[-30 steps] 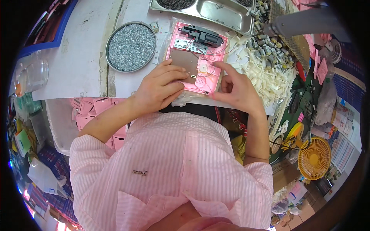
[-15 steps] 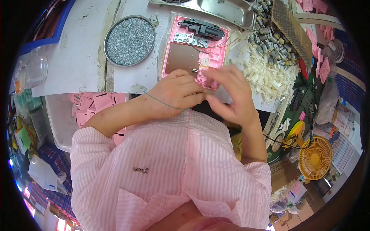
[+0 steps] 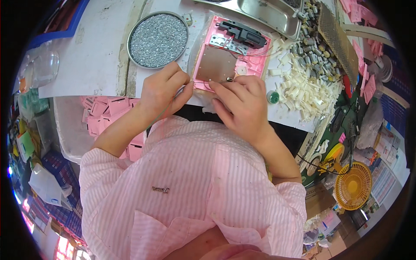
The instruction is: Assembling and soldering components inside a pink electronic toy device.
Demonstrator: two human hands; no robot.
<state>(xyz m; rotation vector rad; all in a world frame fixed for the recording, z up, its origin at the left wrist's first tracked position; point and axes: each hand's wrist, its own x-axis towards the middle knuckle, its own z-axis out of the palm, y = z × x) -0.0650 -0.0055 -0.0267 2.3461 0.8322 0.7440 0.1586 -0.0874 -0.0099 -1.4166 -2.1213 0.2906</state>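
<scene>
A pink plastic casing (image 3: 200, 65) lies on the table before me. It holds a brown board (image 3: 216, 64), a black plastic mechanism (image 3: 241, 34), a silver metal strip (image 3: 228, 44), a white round part (image 3: 241, 70) and thin red wires. My left hand (image 3: 164, 92) is closed at the casing's near left corner, with a thin green wire (image 3: 161, 114) pinched in its fingers. At the near edge, my right hand (image 3: 245, 106) bends over the casing. Its index fingertip touches the rim by the board, and its thumb stands apart below.
Left of the casing stands a round metal dish (image 3: 158, 40) of small screws. White plastic pieces (image 3: 303, 86), small metal motors (image 3: 313, 52) and a small green round item (image 3: 273, 96) lie to the right. A metal tray (image 3: 268, 15) stands behind; a bin (image 3: 69, 130) holds pink parts.
My hands have moved apart: the left went leftward with the green wire, the right drew back to the casing's near edge. The small green round item has come into view.
</scene>
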